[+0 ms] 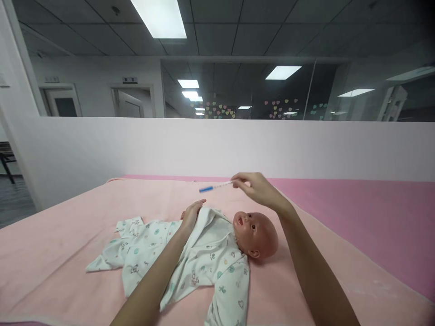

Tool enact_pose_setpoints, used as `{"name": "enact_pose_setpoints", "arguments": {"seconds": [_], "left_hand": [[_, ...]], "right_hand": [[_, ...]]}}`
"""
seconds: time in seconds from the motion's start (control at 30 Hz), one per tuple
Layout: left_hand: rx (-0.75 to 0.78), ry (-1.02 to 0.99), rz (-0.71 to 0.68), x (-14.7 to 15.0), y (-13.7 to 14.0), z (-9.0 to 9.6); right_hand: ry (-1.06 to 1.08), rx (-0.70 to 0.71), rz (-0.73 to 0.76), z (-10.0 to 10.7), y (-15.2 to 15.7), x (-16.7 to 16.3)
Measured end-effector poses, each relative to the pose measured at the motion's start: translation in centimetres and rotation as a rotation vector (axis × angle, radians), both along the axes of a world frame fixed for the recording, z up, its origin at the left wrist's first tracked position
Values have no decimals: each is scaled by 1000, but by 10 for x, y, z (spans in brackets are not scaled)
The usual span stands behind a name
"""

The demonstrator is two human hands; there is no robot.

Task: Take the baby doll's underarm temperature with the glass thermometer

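Note:
A baby doll (256, 233) lies on its back with its head to the right, wearing a white printed outfit (204, 262). Above its chest, my right hand (256, 188) pinches the pale end of a thin thermometer (217, 186), whose blue end points left. The thermometer is held in the air, apart from the doll. My left hand (193, 215) rests on the far side of the doll's torso, fingers stretched out beside the raised front edge of the outfit. Its thumb and the underside of the palm are hidden. A small doll hand shows just left of it.
A peach-pink blanket (68, 244) covers the surface under the doll, over a brighter pink mat (356, 217) at the right. Behind stands a low white wall (238, 147) with glass above it. A dark chair (7, 156) is at the far left.

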State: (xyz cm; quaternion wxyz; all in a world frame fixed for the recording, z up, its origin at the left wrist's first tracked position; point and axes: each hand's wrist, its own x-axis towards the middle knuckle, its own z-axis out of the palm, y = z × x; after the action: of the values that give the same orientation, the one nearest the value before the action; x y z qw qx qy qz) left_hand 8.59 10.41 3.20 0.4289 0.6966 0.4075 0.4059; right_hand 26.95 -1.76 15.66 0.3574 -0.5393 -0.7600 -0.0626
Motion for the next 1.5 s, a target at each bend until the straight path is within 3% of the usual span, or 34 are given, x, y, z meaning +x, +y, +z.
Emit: {"name": "enact_pose_setpoints", "arguments": {"seconds": [0.07, 0.1, 0.2, 0.3, 0.77, 1.5], "left_hand": [[103, -42, -3, 3, -12, 3], [156, -31, -69, 4, -19, 3], [217, 124, -373, 8, -37, 3], [252, 198, -461, 9, -45, 4], [280, 221, -461, 9, -45, 7], [280, 219, -457, 8, -43, 5]], "right_hand": [[240, 111, 90, 5, -3, 5], [303, 136, 105, 5, -3, 5], [367, 142, 133, 3, 0, 1], [389, 120, 180, 1, 3, -3], [452, 103, 234, 1, 3, -4], [520, 217, 246, -2, 8, -3]]}}
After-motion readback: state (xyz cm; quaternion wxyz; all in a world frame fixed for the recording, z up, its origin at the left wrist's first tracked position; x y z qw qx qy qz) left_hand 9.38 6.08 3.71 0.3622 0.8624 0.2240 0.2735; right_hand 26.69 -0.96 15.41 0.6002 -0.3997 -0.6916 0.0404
